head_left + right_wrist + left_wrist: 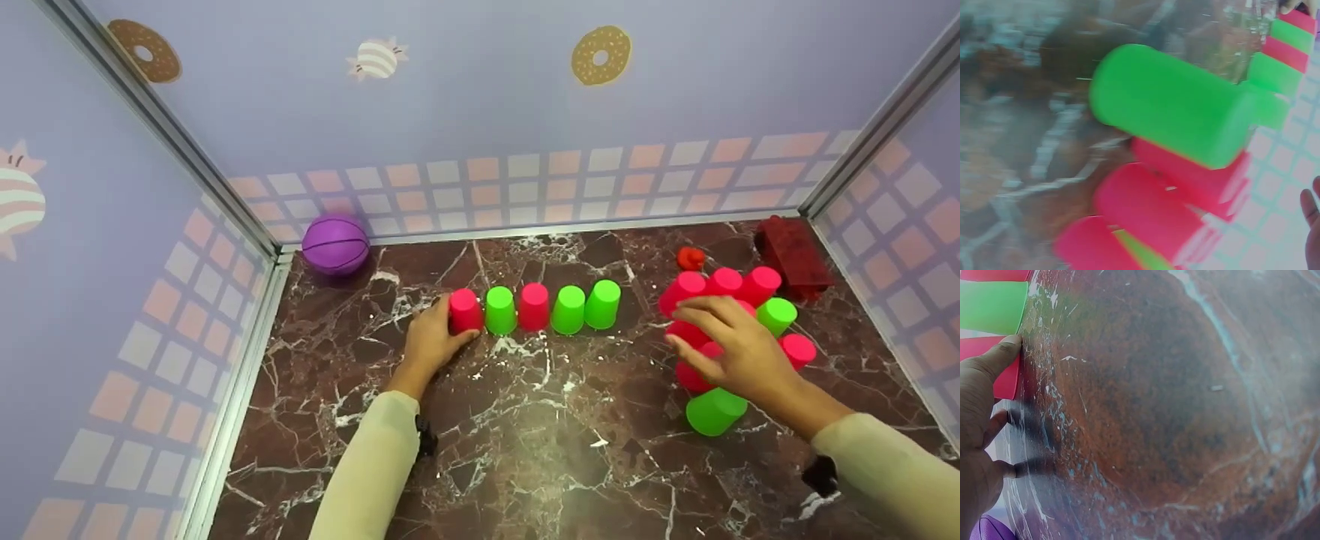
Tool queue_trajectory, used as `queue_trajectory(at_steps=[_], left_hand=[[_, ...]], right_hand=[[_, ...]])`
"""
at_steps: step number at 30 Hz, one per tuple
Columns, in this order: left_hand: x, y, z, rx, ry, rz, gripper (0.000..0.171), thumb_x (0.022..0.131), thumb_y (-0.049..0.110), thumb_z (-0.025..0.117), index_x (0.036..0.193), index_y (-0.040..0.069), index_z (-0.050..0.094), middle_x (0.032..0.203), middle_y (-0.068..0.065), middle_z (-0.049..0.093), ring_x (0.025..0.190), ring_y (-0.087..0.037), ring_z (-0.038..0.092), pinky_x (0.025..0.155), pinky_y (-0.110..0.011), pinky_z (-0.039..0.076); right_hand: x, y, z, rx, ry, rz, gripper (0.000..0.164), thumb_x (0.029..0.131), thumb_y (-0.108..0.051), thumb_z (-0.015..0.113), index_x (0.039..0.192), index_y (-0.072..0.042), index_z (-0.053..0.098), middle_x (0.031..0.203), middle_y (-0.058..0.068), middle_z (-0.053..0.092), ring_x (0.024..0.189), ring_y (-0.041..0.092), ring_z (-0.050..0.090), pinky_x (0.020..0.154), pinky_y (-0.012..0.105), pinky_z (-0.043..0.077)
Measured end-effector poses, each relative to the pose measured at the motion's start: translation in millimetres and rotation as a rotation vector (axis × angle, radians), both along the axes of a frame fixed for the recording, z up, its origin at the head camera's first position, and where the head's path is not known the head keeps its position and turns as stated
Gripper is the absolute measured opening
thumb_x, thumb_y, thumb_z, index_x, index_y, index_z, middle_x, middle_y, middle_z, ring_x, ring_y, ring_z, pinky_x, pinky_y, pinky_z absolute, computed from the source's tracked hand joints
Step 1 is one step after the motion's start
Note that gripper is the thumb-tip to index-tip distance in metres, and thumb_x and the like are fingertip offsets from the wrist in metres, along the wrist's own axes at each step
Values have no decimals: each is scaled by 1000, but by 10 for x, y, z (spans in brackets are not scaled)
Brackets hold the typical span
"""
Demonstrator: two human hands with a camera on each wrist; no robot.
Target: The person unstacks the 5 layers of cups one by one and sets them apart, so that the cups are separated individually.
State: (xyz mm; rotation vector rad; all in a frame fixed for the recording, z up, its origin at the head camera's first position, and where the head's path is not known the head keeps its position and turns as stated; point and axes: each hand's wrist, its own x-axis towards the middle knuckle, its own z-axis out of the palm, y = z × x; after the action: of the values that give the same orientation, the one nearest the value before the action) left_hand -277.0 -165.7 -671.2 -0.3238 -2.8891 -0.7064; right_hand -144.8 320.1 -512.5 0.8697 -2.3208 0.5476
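Observation:
Five cups stand upside down in a row. My left hand (431, 337) grips the pink-red cup (466, 311) at its left end, with the thumb (1005, 354) against the near side. Beside it, rightward, come a green cup (500, 310), a pink-red cup (534, 307) and two more green cups (568, 310). My right hand (739, 349) hovers with bent, spread fingers over a cluster of upside-down cups, holding nothing that I can see. It partly hides several pink-red cups (684, 292). A green cup (716, 412) stands nearest me in that cluster, large in the right wrist view (1168, 107).
A purple ball (335, 244) sits in the far left corner. At the far right are a small red toy (691, 259) and a dark red block-shaped thing (795, 256). Patterned walls (487, 90) enclose the dark marble-like surface (540, 442) on three sides.

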Motion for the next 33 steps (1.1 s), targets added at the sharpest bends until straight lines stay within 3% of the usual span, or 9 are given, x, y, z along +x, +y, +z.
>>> queue_trajectory(at_steps=[3,7,13,17,25,33], left_hand=[[59,28,117,25,2,-4,91,88,63,87,152,8,54,134,-22,76,121,-45,75,109,-67,56],[166,74,326,70,-13,-4,88,86,54,92,150,6,56,133,-24,76,121,-47,74,111,-69,54],[139,81,246,86,-30,4,88,85,55,92,151,9,55,136,-22,76,125,-46,73,118,-70,49],[107,71,162,85,-22,1,89,85,56,92,152,9,55,135,-21,76,123,-46,74,113,-68,54],[-6,43,5,36,-30,-7,97,84,60,91,156,9,52,140,-21,75,128,-45,73,120,-69,48],[10,13,18,41,-2,-6,90,85,61,90,151,10,55,132,-21,77,122,-43,75,111,-66,56]], right_hand=[[-141,-166,82,30,-69,-46,46,91,-24,90,132,-6,77,131,18,74,118,37,72,86,45,65],[-325,-393,119,66,-220,-126,54,93,-27,91,140,-6,73,139,22,70,121,43,72,90,58,66],[-574,-648,57,135,-470,-227,62,98,-32,86,151,-6,65,150,26,63,129,52,68,101,67,61],[-688,-767,-31,151,-589,-265,68,98,-31,85,154,-4,59,149,31,60,127,57,68,105,70,58],[-779,-887,-282,98,-610,-304,57,94,-21,88,137,1,58,135,33,64,108,55,72,93,69,61],[-794,-970,-444,19,-585,-339,50,97,-15,85,133,-3,52,129,29,63,103,56,73,87,68,63]])
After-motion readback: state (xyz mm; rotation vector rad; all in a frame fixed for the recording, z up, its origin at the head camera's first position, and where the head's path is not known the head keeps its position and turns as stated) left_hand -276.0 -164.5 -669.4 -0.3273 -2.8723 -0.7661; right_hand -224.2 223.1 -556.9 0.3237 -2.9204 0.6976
